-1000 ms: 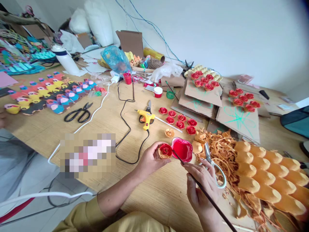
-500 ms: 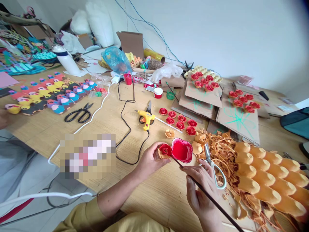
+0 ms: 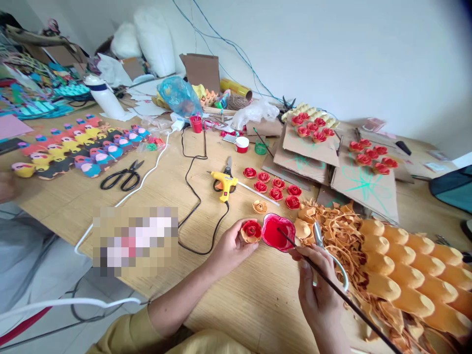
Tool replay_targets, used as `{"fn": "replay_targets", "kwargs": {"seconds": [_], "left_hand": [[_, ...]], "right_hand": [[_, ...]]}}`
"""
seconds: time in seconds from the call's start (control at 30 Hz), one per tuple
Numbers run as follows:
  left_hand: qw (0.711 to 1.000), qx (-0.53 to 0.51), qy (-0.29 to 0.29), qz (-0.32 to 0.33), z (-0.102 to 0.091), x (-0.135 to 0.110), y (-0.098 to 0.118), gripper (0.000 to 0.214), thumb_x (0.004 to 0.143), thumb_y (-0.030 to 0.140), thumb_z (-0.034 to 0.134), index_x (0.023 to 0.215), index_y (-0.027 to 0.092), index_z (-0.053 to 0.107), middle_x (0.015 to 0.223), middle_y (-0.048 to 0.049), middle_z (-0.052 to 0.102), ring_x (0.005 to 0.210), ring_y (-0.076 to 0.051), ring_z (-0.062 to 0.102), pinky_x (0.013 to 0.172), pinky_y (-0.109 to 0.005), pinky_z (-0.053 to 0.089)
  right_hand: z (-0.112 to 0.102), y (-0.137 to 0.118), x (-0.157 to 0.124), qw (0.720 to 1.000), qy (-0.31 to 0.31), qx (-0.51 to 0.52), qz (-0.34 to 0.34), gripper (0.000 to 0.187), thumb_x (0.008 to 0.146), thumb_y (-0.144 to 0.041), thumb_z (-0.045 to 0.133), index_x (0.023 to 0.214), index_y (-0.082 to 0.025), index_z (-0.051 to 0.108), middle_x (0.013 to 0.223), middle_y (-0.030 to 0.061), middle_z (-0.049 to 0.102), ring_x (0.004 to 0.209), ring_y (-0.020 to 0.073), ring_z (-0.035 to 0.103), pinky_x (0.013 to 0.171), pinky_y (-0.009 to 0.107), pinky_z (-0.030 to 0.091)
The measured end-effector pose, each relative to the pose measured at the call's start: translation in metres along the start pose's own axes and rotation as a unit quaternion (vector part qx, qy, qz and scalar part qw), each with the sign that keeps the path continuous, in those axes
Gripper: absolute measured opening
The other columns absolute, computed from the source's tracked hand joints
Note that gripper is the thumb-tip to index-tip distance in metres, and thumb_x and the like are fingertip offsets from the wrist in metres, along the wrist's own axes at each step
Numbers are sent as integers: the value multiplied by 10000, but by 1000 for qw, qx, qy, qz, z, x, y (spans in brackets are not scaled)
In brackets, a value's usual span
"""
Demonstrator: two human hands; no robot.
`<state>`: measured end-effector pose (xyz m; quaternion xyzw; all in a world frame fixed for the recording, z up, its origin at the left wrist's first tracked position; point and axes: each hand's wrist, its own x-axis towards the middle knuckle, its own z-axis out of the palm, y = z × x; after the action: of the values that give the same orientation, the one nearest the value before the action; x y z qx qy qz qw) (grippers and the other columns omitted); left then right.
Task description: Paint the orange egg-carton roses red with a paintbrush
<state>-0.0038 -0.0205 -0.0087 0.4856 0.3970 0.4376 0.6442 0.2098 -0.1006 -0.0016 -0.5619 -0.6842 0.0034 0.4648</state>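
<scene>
My left hand (image 3: 236, 246) is closed around a small rose-shaped flower (image 3: 251, 231), red inside with an orange outer edge. In my right hand (image 3: 319, 282) is a long dark paintbrush (image 3: 335, 285), pinched near its lower end. Its tip dips into red paint in a wavy-rimmed dish (image 3: 270, 244), just right of the flower. Beyond the dish lie several red roses (image 3: 278, 183) and one unpainted orange rose (image 3: 260, 206). White-handled scissors (image 3: 341, 268) lie partly hidden behind my right hand.
Orange scraps (image 3: 342, 228) and a moulded orange egg tray (image 3: 401, 265) occupy the right. A yellow glue gun (image 3: 224, 184) rests on black scissors, its cable looping across the table. Cardboard sheets (image 3: 363, 189) bear more roses. Black scissors (image 3: 123, 178) and painted birds (image 3: 73, 145) sit left.
The brush tip has gone from the flower in my left hand to the paint in the dish. My right hand has shifted slightly right.
</scene>
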Motion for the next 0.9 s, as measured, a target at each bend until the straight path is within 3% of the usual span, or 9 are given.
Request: {"fn": "replay_targets", "kwargs": {"seconds": [0.27,0.73,0.9], "left_hand": [[999,-24,-27,-36,-3,-3,-1,538,858,332,807,1331,163,613,1130,-112,770,1009,-235,758,733,-248,566],[999,-19,-17,-42,-1,-2,2,544,826,322,838,1309,175,634,1282,-132,750,1106,-269,757,825,-292,631],[999,-23,-15,-36,-1,-1,5,561,790,265,855,1295,181,626,1351,-129,738,1272,-286,713,1054,-349,596]], "right_hand": [[-2,2,10,991,-10,-104,-82,132,1057,-146,520,1075,-227,622,878,0,757,810,181,682,1009,412,499],[-1,2,15,987,-55,-136,-71,125,1060,-164,505,1037,-235,606,837,-8,726,769,190,660,951,405,472],[-1,3,11,991,-43,-114,-57,127,1061,-192,521,995,-242,617,870,11,733,885,215,658,929,392,491]]}}
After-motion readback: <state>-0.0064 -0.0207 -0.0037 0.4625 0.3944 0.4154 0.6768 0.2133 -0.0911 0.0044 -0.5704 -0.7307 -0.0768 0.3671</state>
